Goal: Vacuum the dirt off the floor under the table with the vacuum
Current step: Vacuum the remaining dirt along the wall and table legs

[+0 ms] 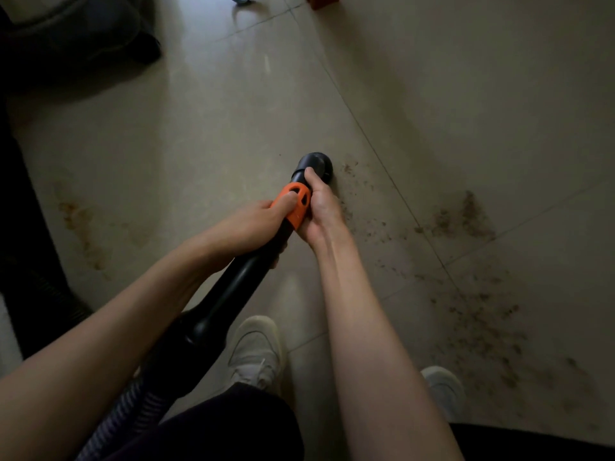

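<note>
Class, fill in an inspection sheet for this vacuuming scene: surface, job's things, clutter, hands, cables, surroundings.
Surface: pale tiled floor, brownish stain at left.
Job's things: black vacuum wand with orange collar; nozzle beside dirt scattered to the right.
Clutter: nothing seen.
Hands: left hand and right hand both grip the wand.
Cables: ribbed hose at lower left.
Surroundings: dark furniture upper left; two pale shoes.

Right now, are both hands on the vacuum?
Yes, the left hand and right hand both grip the vacuum near its orange collar.
</note>
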Available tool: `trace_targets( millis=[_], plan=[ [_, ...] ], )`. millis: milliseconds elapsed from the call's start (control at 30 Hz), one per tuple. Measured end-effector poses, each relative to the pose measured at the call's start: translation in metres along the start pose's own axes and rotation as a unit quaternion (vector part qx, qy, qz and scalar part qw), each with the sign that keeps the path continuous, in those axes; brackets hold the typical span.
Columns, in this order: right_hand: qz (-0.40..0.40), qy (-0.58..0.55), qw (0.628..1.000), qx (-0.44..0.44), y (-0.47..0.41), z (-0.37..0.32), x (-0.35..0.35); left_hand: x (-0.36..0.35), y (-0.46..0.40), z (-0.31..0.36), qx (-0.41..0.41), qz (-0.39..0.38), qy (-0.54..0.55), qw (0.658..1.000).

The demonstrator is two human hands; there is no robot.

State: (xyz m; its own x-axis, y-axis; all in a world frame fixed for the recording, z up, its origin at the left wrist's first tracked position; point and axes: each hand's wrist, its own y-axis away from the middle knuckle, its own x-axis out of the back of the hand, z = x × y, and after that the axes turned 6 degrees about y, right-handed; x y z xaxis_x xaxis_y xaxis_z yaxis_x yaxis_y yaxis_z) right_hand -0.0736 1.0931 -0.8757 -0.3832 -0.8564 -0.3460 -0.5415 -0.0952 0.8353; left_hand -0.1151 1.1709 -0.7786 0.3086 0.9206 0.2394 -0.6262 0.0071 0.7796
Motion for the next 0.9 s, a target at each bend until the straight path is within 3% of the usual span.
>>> trace_targets(
  millis=[300, 900],
  plan=[
    [0.008, -0.01, 1.0, 0.001, 0.008, 0.003, -0.002, 0.001, 0.007, 0.001, 0.044, 0.024, -0.004, 0.999],
    [-0.033, -0.036, 0.999, -0.009, -0.017, -0.048, 0.016, -0.022, -0.029, 0.052, -0.031, 0.043, -0.183, 0.982]
  ],
)
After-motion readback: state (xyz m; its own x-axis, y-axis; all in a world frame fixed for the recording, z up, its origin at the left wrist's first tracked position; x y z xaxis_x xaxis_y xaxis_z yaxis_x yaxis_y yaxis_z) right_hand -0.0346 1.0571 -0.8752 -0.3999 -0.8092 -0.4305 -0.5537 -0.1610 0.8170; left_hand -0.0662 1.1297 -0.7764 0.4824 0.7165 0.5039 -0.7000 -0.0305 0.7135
